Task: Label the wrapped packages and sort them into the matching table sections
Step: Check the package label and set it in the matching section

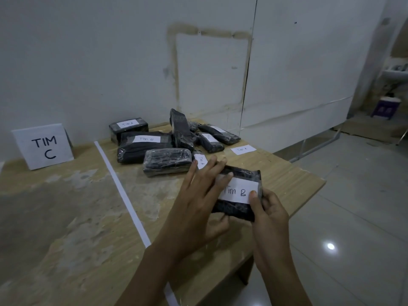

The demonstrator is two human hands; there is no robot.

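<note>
Wooden table (pixel 66 217) against a white wall, split by a white tape strip (pixel 123 195) running front to back. Left of the strip, a standing TIM C card (pixel 44 146) at the wall. Right of it, at the far end, a pile of black film-wrapped packages: a Tim A package (pixel 128 127) at the back, a Tim B package (pixel 145 146) just in front of it, an unlabelled package (pixel 166 161) nearest you, a tilted package (pixel 181 129) propped on end against the others. Right of that lie a near slim package (pixel 209 142) and a far slim package (pixel 219 134), both labelled, writing too small to read. Two loose paper slips on the table: a right Tim A slip (pixel 242 149) lying clear, a left Tim A slip (pixel 201 161) partly hidden behind your fingertips. Your left hand (pixel 198 195) has its fingers straight, slightly spread, laid flat over the left end of the Tim B label (pixel 239 191), covering the start of the writing. Your right hand (pixel 268 208) pinches the right end of the held package (pixel 238 208), thumb on top at the label's corner, fingers curled underneath. That package is right of the strip, near the table's right edge, just in front of the pile; can't tell whether it rests on the table or is lifted off it. Far right: tiled floor (pixel 353 217), a wall basin (pixel 395 74), a purple-and-white container (pixel 385 107) below it
</note>
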